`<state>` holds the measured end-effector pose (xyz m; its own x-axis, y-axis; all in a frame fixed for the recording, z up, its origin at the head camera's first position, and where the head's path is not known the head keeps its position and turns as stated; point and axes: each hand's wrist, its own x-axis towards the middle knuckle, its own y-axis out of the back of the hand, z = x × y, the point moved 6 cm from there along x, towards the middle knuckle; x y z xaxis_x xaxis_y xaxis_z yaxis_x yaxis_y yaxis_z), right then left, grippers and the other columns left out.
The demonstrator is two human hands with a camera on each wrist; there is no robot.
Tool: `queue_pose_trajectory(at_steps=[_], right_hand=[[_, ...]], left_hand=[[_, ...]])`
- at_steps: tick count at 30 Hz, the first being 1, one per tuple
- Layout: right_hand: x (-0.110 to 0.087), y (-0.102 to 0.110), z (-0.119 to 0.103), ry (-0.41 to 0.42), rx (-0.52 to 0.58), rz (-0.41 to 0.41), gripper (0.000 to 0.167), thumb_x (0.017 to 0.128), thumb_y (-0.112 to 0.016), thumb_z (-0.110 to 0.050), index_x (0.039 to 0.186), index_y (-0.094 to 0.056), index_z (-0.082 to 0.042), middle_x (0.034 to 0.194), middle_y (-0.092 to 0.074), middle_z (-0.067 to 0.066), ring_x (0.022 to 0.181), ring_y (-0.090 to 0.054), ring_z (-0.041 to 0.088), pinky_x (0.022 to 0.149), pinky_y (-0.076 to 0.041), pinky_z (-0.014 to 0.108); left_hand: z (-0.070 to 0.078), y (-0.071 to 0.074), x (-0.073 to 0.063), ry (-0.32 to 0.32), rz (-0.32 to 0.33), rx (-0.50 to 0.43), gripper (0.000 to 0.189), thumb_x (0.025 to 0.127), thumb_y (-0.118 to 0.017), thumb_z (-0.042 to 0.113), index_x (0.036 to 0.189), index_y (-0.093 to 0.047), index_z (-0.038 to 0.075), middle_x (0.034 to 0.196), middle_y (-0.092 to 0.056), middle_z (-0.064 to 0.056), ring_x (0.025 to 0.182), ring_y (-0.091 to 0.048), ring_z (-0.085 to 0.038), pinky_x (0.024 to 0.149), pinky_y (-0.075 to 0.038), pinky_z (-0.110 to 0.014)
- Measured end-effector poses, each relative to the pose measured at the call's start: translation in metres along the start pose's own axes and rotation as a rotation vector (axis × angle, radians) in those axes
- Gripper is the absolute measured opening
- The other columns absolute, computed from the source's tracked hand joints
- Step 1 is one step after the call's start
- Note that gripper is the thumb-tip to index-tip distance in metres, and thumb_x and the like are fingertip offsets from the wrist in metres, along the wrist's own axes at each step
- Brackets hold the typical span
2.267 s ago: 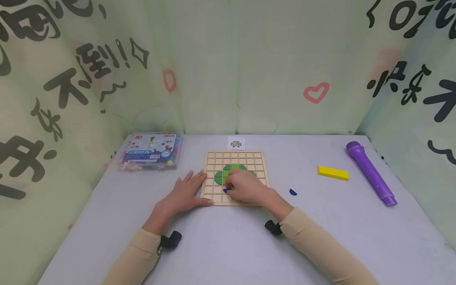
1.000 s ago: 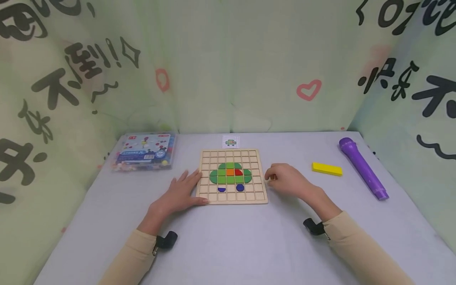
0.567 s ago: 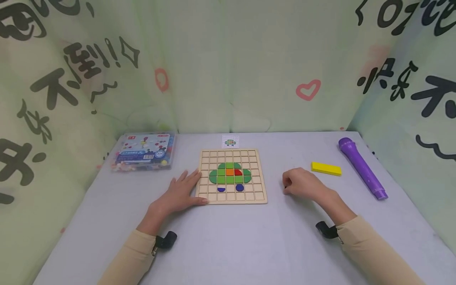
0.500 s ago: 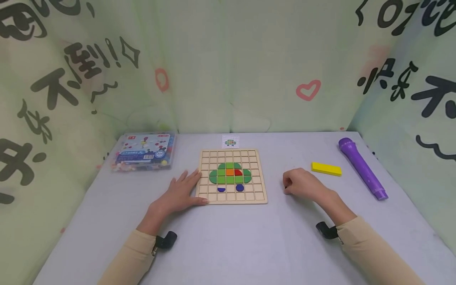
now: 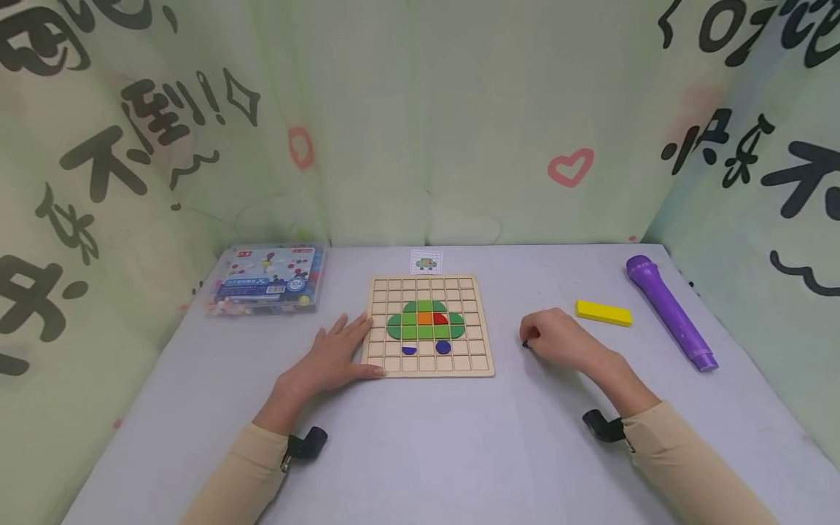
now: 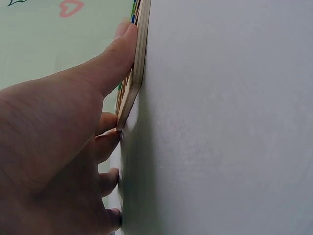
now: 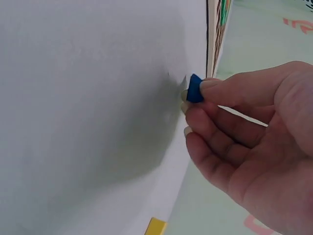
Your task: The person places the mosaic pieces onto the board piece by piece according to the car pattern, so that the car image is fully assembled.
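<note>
A wooden grid board (image 5: 484,357) lies flat in the middle of the table. Green pieces (image 5: 425,332) form a rounded shape on it, with an orange square (image 5: 425,319) and a red piece (image 5: 440,319) inside. Below these sit a blue half-round piece (image 5: 409,351) and a round blue shape (image 5: 443,348). My left hand (image 5: 333,357) rests at the board's left edge, fingers spread, thumb on the front left corner. To the right of the board, my right hand (image 5: 558,338) pinches a small blue half-round piece (image 7: 194,89) between thumb and fingers, just above the table.
A small pattern card (image 5: 426,262) lies behind the board. At the back left stands a clear plastic box (image 5: 269,281) with a printed label. A yellow block (image 5: 604,313) and a purple microphone (image 5: 671,312) lie to the right of my right hand.
My right hand has moved right, from over the board to the table, and has taken hold of the blue half-round piece that lay there. The left hand has stayed at the board's edge.
</note>
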<state>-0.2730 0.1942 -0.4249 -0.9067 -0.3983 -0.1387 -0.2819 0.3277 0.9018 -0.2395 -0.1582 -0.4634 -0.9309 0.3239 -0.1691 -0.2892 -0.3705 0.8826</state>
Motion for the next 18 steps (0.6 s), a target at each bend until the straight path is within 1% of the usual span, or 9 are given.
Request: queue_pose_trajectory(at_steps=[2, 5, 9, 13, 18], right_hand=[[0.0014, -0.0005, -0.0019, 0.006, 0.021, 0.021, 0.018, 0.086, -0.059, 0.005, 0.091, -0.072, -0.006, 0.086, -0.069, 0.006, 0.074, -0.055, 0.019, 0.067, -0.049, 0.029], [0.0041, -0.0031, -0.0041, 0.01, 0.026, 0.047, 0.014, 0.087, -0.063, 0.003, 0.088, -0.072, -0.007, 0.083, -0.068, 0.005, 0.073, -0.054, 0.018, 0.066, -0.049, 0.028], [0.0055, -0.0045, -0.0039, -0.023, -0.002, 0.071, 0.01, 0.088, -0.066, 0.0, 0.091, -0.073, -0.006, 0.085, -0.069, 0.006, 0.075, -0.056, 0.019, 0.07, -0.052, 0.031], [0.0047, -0.0027, -0.0028, -0.055, -0.026, 0.07, 0.012, 0.088, -0.067, -0.002, 0.097, -0.074, -0.004, 0.089, -0.07, 0.008, 0.078, -0.057, 0.021, 0.072, -0.054, 0.034], [0.0054, -0.0011, -0.0014, -0.074, -0.047, 0.064, 0.011, 0.087, -0.068, -0.004, 0.096, -0.074, -0.002, 0.087, -0.069, 0.009, 0.074, -0.056, 0.02, 0.067, -0.052, 0.031]], left_hand=[[0.0001, 0.0001, 0.0003, 0.0, 0.001, 0.004, 0.1, 0.083, -0.069, 0.063, 0.159, -0.026, 0.013, 0.167, -0.019, -0.007, 0.155, -0.007, -0.04, 0.12, -0.008, -0.07], [0.0004, 0.0002, 0.0005, -0.005, 0.006, 0.007, 0.1, 0.083, -0.069, 0.063, 0.158, -0.026, 0.013, 0.167, -0.019, -0.007, 0.155, -0.008, -0.041, 0.119, -0.009, -0.071], [0.0009, -0.0001, 0.0005, -0.006, 0.011, 0.005, 0.1, 0.083, -0.068, 0.063, 0.158, -0.026, 0.013, 0.167, -0.019, -0.007, 0.155, -0.008, -0.042, 0.119, -0.009, -0.071], [0.0005, -0.0002, 0.0, 0.0, 0.008, 0.002, 0.1, 0.083, -0.069, 0.063, 0.159, -0.025, 0.014, 0.167, -0.019, -0.006, 0.155, -0.008, -0.041, 0.12, -0.008, -0.07], [0.0, 0.0013, -0.0005, 0.006, 0.005, 0.004, 0.101, 0.082, -0.069, 0.063, 0.159, -0.025, 0.014, 0.168, -0.018, -0.007, 0.155, -0.007, -0.041, 0.12, -0.008, -0.07]])
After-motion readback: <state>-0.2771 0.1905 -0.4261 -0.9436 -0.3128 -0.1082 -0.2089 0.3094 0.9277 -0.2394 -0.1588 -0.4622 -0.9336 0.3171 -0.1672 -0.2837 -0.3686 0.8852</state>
